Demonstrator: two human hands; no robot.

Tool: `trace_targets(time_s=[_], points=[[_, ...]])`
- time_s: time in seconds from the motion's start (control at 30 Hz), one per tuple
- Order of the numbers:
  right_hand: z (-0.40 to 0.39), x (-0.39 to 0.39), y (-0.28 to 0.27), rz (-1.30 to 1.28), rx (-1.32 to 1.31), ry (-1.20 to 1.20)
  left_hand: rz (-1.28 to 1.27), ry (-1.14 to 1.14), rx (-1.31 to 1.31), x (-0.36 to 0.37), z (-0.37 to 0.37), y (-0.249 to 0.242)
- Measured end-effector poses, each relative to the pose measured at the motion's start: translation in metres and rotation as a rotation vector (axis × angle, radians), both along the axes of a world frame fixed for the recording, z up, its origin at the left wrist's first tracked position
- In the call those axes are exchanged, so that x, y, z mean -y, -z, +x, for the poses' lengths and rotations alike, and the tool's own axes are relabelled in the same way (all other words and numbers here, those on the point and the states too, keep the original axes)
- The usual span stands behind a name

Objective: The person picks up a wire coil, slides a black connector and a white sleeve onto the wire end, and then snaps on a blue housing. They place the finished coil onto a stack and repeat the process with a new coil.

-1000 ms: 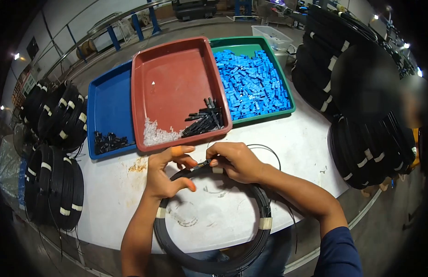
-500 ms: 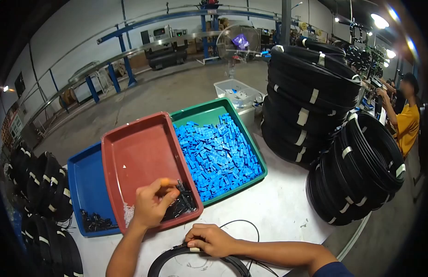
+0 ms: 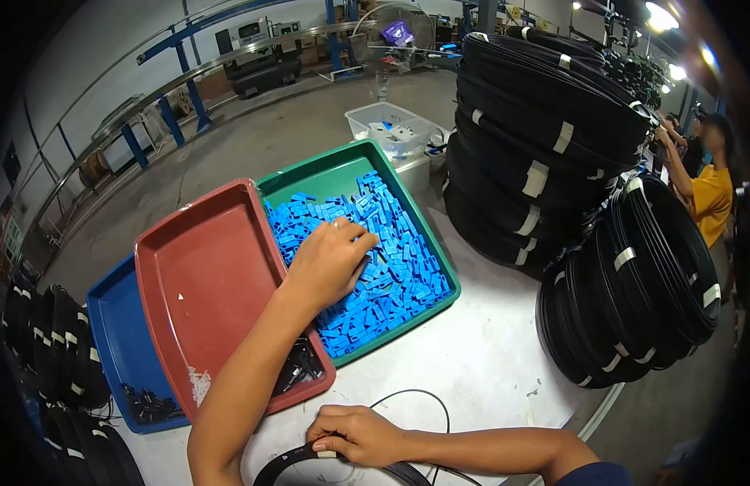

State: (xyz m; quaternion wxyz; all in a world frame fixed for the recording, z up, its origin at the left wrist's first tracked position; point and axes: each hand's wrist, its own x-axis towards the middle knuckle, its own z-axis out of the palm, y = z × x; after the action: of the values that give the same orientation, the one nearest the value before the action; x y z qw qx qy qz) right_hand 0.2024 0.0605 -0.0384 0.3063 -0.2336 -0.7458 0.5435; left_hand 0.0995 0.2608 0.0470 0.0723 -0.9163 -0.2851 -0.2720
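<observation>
"Biggest thing at hand?"
"Green tray [image 3: 314, 176]. Then the coil [image 3: 286, 462], its far edge clamped in the right hand [image 3: 351, 435]."
"And the left hand [image 3: 330, 259]?"
"Over the tray, fingers bent down; can't tell if they're closed on anything. The blue clips [image 3: 391, 283] lie beneath, long axes every way; the right hand's farther off."

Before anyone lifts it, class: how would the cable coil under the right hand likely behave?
The coil probably flexes yet springs back, since its loose strand bows smoothly. It should mostly move as one, because pale tape wraps it.
</observation>
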Motion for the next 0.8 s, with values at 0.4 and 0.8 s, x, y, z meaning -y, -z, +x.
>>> trace_targets(time_s=[0.4,0.8], points=[[0.001,0.001,-0.001,0.004,-0.059,0.023,-0.073,0.016,0.094,-0.023,0.020,0.002],[-0.001,0.000,-0.004,0.465,0.059,0.107,-0.619,0.033,1.003,0.145,-0.072,-0.006]])
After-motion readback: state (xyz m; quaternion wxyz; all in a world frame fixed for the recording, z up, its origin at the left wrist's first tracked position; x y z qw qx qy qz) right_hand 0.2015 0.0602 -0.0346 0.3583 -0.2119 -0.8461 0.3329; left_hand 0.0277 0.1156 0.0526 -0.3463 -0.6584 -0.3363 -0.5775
